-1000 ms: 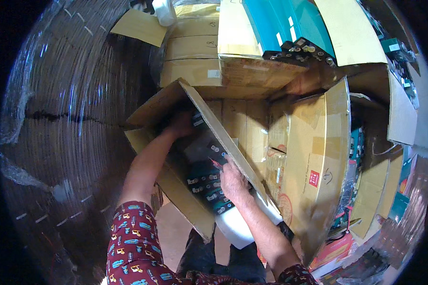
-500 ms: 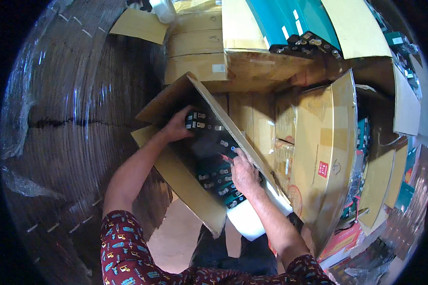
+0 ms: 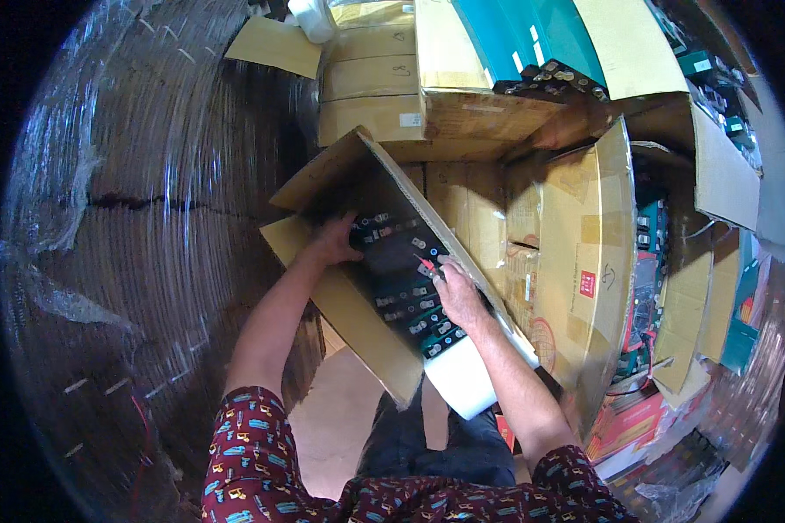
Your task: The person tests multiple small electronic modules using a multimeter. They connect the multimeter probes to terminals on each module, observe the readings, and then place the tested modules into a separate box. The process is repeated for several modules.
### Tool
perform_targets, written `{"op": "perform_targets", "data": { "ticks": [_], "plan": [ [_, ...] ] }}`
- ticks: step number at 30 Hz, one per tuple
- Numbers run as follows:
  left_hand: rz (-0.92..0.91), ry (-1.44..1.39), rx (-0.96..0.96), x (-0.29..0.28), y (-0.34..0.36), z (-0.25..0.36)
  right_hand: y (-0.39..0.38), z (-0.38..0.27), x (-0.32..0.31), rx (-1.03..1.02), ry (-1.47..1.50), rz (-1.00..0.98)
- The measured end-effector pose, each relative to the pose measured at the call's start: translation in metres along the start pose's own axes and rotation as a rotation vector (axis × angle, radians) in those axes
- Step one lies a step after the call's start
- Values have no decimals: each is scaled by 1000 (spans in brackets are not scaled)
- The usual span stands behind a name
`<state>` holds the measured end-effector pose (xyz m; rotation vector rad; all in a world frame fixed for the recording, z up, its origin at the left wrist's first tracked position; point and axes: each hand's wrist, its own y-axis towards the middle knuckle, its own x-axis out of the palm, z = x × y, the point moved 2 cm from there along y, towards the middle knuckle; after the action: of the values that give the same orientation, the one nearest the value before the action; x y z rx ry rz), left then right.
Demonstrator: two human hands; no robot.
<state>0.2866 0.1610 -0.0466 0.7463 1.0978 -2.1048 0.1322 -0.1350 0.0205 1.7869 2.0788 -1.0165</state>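
Observation:
A tilted open cardboard box [image 3: 371, 324] holds rows of battery cells [image 3: 410, 307] with black tops, metal terminal tabs and teal sides. Reaching into its far left part, my left hand [image 3: 333, 241] has its thumb and fingers round the end of a black-topped battery cell [image 3: 377, 228]; the fingertips are partly in shadow. My right hand [image 3: 459, 295] is closed over the box's right side, pinching a thin red-tipped tool [image 3: 427, 264] above the cell tops. Its exact kind is too small to make out. White foam [image 3: 462, 378] sits at the box's near end.
To the right stands a larger open carton [image 3: 567, 235], and beyond it a box with a red meter [image 3: 644, 292] and red lead. Teal battery cells [image 3: 532, 39] fill a carton at the back. Film-wrapped stacked goods [image 3: 192, 288] rise on the left.
The cell at my left hand has gone from raised and tipped to lower, level with its row. My right hand still holds the red-tipped tool. The whole view has shifted slightly.

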Motion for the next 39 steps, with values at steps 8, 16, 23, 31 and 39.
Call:
{"op": "perform_targets", "data": {
  "ticks": [8, 16, 23, 31, 39],
  "plan": [
    [-7, -134, -235, -19, 19, 54, -16, 10, -5, -19, 53, 98],
    [-198, -209, -89, -8, 22, 7, -50, -22, -33, 56, 101, 101],
    [-191, 90, -151, 17, -5, 20, -134, -12, -42, 371, 556, -161],
    [29, 454, 6, 42, -24, 67, -176, -2, -31, 475, 696, -161],
    [-86, 386, -46, 39, -5, 67, -183, 1, -45, 518, 795, -139]
  ]
}}
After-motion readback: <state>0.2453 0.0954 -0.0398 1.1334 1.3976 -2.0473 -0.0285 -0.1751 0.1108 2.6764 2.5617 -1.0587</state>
